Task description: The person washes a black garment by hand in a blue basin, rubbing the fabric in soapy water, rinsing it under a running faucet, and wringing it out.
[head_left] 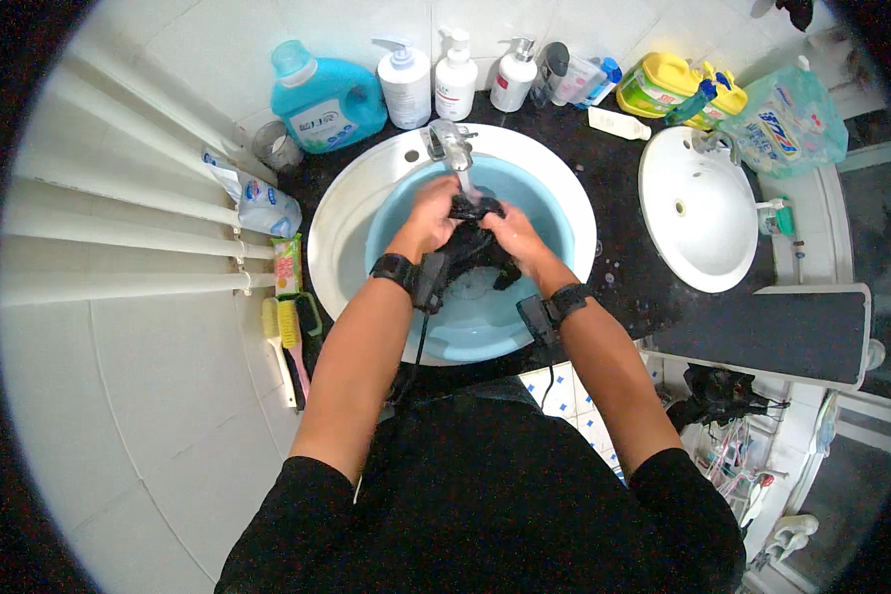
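Observation:
Both hands grip a wet black cloth item [473,247] over a light blue basin [475,342]; its exact kind is hidden by its folds. My left hand [432,210] is closed on its left side, close to the tap. My right hand [514,236] pinches the upper right part of it. Water runs from the metal tap [452,148] onto the cloth between my hands. Lower folds of the cloth hang toward the water in the basin. The basin sits inside a white oval sink [342,213]. Black straps with small boxes circle both wrists.
Behind the sink stand a blue detergent bottle [327,109], a white pump bottle [404,84] and several more bottles. A yellow jug [663,89] and a second white sink [703,238] are at right. Brushes [289,327] and white pipes [148,208] lie along the left.

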The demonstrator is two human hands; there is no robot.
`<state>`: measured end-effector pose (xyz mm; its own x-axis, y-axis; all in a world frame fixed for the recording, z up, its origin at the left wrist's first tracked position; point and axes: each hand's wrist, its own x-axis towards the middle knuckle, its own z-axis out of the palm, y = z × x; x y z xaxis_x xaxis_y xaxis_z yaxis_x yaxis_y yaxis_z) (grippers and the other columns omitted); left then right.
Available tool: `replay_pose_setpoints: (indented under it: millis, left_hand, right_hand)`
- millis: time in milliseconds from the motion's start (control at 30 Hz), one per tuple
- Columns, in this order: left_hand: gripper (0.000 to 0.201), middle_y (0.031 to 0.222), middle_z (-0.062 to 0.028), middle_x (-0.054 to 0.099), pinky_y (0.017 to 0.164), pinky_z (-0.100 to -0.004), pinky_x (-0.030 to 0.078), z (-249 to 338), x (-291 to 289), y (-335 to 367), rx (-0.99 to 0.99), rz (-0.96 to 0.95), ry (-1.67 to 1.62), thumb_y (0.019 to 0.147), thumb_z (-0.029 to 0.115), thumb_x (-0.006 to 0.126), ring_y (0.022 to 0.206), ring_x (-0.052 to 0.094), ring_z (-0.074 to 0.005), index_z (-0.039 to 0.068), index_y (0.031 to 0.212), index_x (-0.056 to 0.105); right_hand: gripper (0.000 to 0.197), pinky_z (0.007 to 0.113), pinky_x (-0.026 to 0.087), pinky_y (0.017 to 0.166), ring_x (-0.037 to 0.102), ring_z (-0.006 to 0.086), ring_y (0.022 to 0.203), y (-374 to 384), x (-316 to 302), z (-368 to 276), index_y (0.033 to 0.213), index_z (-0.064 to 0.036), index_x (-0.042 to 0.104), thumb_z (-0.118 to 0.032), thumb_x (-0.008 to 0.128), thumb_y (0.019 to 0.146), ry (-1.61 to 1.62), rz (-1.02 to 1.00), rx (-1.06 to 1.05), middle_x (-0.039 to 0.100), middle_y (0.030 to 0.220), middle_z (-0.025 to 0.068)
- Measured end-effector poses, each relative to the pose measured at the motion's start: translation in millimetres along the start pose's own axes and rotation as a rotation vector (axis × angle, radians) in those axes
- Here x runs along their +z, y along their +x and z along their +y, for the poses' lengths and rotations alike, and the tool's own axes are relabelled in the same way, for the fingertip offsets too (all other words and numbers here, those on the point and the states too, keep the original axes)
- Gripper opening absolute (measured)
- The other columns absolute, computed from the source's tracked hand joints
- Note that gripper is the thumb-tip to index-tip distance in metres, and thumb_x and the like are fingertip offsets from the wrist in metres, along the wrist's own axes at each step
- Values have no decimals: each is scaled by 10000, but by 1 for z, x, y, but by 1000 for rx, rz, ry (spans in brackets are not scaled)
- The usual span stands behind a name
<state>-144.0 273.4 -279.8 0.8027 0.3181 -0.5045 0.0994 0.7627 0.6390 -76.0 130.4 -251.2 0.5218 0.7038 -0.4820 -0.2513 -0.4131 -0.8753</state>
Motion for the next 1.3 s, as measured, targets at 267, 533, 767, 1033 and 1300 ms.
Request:
replay_pose_setpoints:
  millis: [267,533,767,1033,1300]
  left_hand:
    - [414,1024,-104,600,743,-325,488,-29,17,-18,-1,-21,365,805,242,672,903,587,-190,1,1114,538]
    - [383,920,-106,604,682,-360,492,-9,14,-1,20,244,147,826,340,587,760,598,-223,7,1015,589]
    - [320,845,-111,577,674,-395,517,-12,2,0,-55,250,-255,869,352,512,741,598,-234,39,925,542]
    - [333,751,-126,536,653,-383,503,-32,-3,2,-3,230,-584,904,345,450,662,555,-252,15,889,493]
    - [288,607,-2,452,485,-328,378,-27,9,4,-247,473,195,891,350,453,535,421,-120,87,793,518]
  right_hand:
    - [421,374,415,876,508,303,1035,18,-9,37,1164,-2,431,-179,582,813,-567,164,-494,477,1184,207]
    - [1044,344,336,1005,420,264,1188,6,14,15,1423,-70,65,-212,787,682,-103,-25,-277,397,1310,179]
    - [811,352,369,970,493,274,1136,13,12,18,1353,-7,312,-345,717,737,-214,-133,-209,496,1245,194]
    - [530,348,454,751,613,260,801,8,0,11,975,52,610,-454,527,840,-359,-97,-18,638,836,170]
    - [488,389,455,700,611,312,728,16,2,28,883,34,627,-444,544,833,-746,-321,4,625,762,184]
